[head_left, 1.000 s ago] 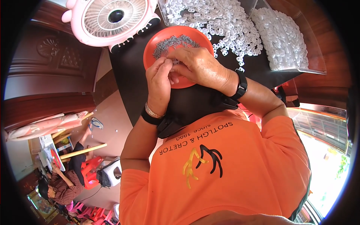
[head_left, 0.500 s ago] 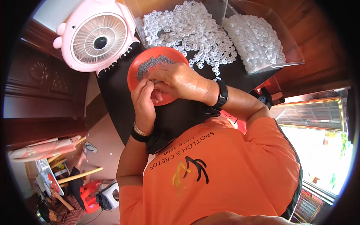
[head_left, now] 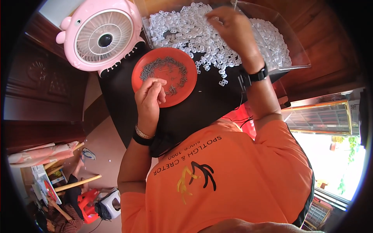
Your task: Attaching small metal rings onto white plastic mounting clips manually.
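On a black work surface [head_left: 217, 105], a person in an orange shirt works between two heaps of small parts. The left hand [head_left: 149, 97] rests on the near rim of a round, smooth orange plate [head_left: 142, 79], thumb and fingertips pinched together; what they pinch is too small to make out. Thin grey metal screws [head_left: 165, 68] lie scattered in a loose ring across the plate. The right hand [head_left: 231, 29] reaches to the far side of a pile of white plastic pieces [head_left: 182, 33], small and looped in shape, its fingers curled down onto them; whether it grips one cannot be told. More of the white pieces fill a clear plastic tray [head_left: 289, 46] just beside the pile. A pink, rounded desk fan [head_left: 99, 37] with a white grille stands left of the plate.
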`<state>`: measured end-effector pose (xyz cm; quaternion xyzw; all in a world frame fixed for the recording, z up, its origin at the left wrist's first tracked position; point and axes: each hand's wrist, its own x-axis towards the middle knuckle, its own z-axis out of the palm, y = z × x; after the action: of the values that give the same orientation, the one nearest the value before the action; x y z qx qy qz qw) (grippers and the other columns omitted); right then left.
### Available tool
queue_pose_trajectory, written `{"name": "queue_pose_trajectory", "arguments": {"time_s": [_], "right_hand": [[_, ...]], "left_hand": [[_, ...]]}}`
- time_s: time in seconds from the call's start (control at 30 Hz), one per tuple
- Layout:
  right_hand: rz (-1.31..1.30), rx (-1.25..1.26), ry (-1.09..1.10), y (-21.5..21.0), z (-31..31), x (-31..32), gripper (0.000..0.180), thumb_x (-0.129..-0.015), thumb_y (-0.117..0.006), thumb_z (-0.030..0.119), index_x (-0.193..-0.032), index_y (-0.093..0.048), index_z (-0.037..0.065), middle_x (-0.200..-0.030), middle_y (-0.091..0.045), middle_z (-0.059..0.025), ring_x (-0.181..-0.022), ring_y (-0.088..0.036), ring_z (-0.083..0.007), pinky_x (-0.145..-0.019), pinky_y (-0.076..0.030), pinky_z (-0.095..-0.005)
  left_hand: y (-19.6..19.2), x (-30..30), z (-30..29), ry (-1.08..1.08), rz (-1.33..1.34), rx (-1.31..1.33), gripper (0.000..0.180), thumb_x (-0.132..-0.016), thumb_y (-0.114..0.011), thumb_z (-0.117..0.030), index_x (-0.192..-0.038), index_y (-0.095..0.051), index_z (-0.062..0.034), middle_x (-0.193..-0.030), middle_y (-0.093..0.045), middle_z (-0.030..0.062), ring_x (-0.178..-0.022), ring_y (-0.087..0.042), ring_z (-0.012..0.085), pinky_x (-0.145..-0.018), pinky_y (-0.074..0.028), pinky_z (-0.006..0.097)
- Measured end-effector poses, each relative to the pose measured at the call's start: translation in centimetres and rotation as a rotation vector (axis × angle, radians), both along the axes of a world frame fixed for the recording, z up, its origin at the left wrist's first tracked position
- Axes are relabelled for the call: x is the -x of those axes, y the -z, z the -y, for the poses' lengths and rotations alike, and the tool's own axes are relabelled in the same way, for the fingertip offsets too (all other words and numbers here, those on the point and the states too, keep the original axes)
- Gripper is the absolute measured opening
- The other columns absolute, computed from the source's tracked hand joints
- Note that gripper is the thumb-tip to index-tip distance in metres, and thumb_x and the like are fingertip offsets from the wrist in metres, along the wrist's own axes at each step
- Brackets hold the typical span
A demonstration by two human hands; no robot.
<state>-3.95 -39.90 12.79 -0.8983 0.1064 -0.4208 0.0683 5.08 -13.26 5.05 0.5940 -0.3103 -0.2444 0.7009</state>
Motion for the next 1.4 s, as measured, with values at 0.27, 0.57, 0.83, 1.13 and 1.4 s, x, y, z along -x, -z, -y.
{"name": "queue_pose_trajectory", "arguments": {"time_s": [0.27,0.57,0.83,1.13,1.4], "right_hand": [[-0.631,-0.102,-0.068,6.8,1.3,-3.5,0.019,-0.074,-0.062,0.020,-0.089,-0.070,0.011,-0.085,-0.065,-0.0092,-0.083,-0.061,-0.0297,-0.075,-0.049,-0.0400],[-0.641,0.086,-0.037,8.6,2.2,-3.4,0.020,-0.073,-0.061,0.020,-0.091,-0.064,0.012,-0.086,-0.063,-0.0084,-0.088,-0.060,-0.0297,-0.075,-0.049,-0.0411],[-0.635,-0.007,-0.093,9.6,1.7,-4.3,0.017,-0.074,-0.062,0.021,-0.087,-0.063,0.010,-0.085,-0.064,-0.0095,-0.085,-0.061,-0.0306,-0.072,-0.048,-0.0410],[-0.627,-0.124,-0.080,9.2,2.2,-3.7,0.018,-0.076,-0.061,0.020,-0.090,-0.064,0.009,-0.082,-0.065,-0.0101,-0.083,-0.062,-0.0304,-0.072,-0.049,-0.0403],[-0.625,-0.183,-0.206,8.4,1.5,-2.9,0.018,-0.077,-0.060,0.020,-0.091,-0.066,0.009,-0.085,-0.063,-0.0079,-0.084,-0.061,-0.0282,-0.073,-0.048,-0.0385]], "left_hand": [[0.0,-0.3,0.0,-0.005,-0.015,-0.027,0.018,-0.093,-0.047,-0.012,-0.088,-0.061,-0.0001,-0.063,-0.050,-0.0009,-0.054,-0.044,0.0050,-0.049,-0.032,0.020],[0.2,-0.5,-0.1,0.019,-0.016,-0.040,0.018,-0.093,-0.048,-0.011,-0.089,-0.061,0.0003,-0.065,-0.050,-0.0005,-0.058,-0.046,0.0051,-0.051,-0.037,0.020],[0.3,-0.6,0.1,0.014,-0.045,-0.056,0.018,-0.093,-0.049,-0.011,-0.088,-0.061,0.0005,-0.066,-0.050,-0.0006,-0.058,-0.046,0.0052,-0.052,-0.038,0.020],[0.2,-0.7,0.0,0.010,-0.017,-0.064,0.019,-0.093,-0.048,-0.011,-0.088,-0.061,0.0013,-0.065,-0.049,-0.0004,-0.058,-0.046,0.0058,-0.052,-0.038,0.020],[0.2,-0.8,0.1,0.007,-0.021,-0.066,0.019,-0.092,-0.048,-0.010,-0.087,-0.061,0.0017,-0.063,-0.049,0.0001,-0.056,-0.045,0.0060,-0.051,-0.036,0.020]]}}
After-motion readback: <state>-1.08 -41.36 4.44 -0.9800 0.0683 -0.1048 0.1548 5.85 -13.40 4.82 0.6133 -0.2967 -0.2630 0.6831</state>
